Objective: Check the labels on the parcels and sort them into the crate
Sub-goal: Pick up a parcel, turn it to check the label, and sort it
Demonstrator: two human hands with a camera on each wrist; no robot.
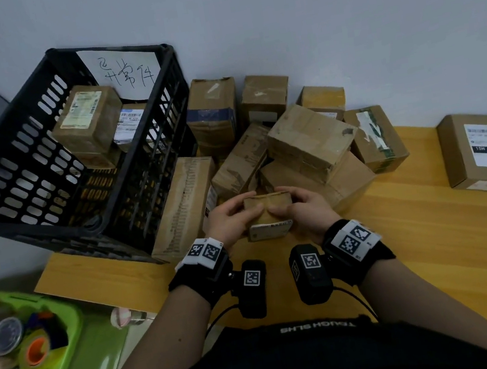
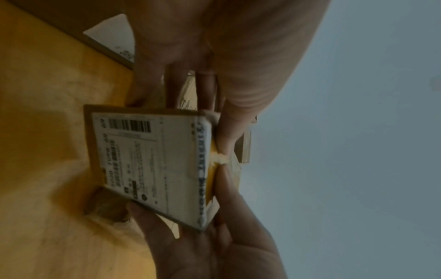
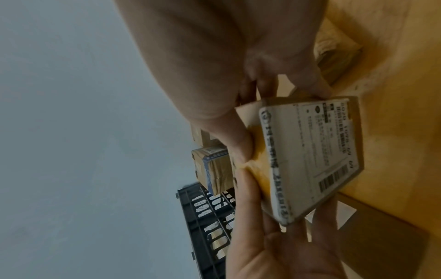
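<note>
Head view: small parcel (image 1: 267, 209) is held between left hand (image 1: 231, 218) and right hand (image 1: 303, 210), each grip curled around one end, above the table (image 1: 435, 233), near the crate (image 1: 88, 221).

Brown parcel (image 1: 267, 209), white label (image 2: 148, 162); black crate (image 1: 44, 184).

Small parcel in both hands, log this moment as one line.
left hand and right hand: gripping small parcel | shipping label: faces the person | black crate: holds parcels | pile: unsorted
</note>
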